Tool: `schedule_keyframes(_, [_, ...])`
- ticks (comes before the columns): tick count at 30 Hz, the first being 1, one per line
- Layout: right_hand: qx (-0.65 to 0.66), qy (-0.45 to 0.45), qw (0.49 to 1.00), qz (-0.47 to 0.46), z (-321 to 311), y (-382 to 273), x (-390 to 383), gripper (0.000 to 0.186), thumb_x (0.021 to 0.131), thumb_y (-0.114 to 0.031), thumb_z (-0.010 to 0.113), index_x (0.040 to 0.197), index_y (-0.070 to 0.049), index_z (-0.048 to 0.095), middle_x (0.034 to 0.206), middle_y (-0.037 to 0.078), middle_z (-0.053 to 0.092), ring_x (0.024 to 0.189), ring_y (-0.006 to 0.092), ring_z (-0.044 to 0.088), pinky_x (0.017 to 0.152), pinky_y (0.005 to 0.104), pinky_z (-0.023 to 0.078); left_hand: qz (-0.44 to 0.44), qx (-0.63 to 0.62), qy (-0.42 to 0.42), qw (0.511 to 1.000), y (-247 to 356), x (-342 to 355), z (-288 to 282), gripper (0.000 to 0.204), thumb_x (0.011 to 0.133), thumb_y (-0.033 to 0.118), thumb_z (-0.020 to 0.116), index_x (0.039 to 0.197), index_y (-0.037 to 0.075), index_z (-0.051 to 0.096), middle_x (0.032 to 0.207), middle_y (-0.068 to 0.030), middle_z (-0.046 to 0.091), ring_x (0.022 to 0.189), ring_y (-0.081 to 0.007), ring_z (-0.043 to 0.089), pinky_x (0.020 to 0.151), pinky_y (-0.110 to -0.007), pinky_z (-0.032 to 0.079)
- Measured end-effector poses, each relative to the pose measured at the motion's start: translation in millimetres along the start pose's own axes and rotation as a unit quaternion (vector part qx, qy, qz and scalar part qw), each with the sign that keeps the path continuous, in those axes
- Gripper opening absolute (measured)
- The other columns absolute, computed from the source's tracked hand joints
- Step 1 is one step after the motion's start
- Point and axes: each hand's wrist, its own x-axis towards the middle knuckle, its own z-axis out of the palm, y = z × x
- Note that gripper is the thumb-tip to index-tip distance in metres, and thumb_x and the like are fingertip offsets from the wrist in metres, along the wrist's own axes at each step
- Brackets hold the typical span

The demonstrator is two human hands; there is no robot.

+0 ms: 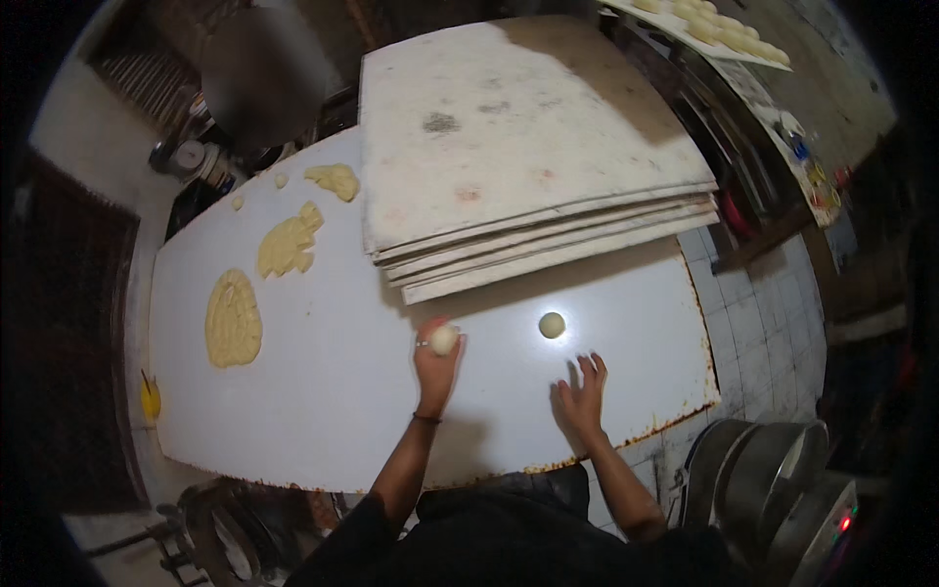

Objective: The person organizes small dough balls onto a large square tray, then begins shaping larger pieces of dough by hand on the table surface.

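My left hand (436, 369) is over the white table, its fingers curled round a pale ball of dough (444, 339). A ring and a dark wristband show on that arm. To the right, my right hand (584, 399) has its fingers apart and nothing in them. Just beyond its fingertips a second dough ball (553, 325) rests on the table. Farther left lie a large oval slab of dough (233, 321), a torn, lumpy piece of dough (286, 245) and a smaller piece of dough (334, 180).
A stack of floury boards (538, 127) covers the back right of the white table (323, 411), whose edge is rusty. Round metal pans (753, 479) stand at the lower right. More dough pieces lie on a board (734, 54) at the far right. Another person (264, 78) is at the back left.
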Motion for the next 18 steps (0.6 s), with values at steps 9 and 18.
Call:
schedule_keyframes(9, [0.037,0.037,0.997,0.052,37,-8,-81,0.028,0.089,-0.007,0.054,0.114,0.007,0.054,0.13,0.017,0.038,0.105,0.028,0.053,0.088,0.035,0.046,0.188,0.333,-0.267,0.885,-7,8,-36,0.061,0.078,0.038,0.071,0.133,0.017,0.053,0.146,-0.017,0.035,0.137,-0.0429,0.023,0.108,-0.059,0.023])
schedule_keyframes(18, [0.173,0.048,0.979,0.096,151,-115,-80,0.013,0.09,-0.007,0.055,0.098,0.003,0.059,0.108,0.013,0.052,0.095,0.0204,0.056,0.078,0.0299,0.05,-0.024,-0.032,0.303,0.952,-131,249,-306,0.045,0.088,0.007,0.057,0.132,0.002,0.044,0.13,-0.018,0.048,0.12,-0.0283,0.047,0.1,-0.035,0.039])
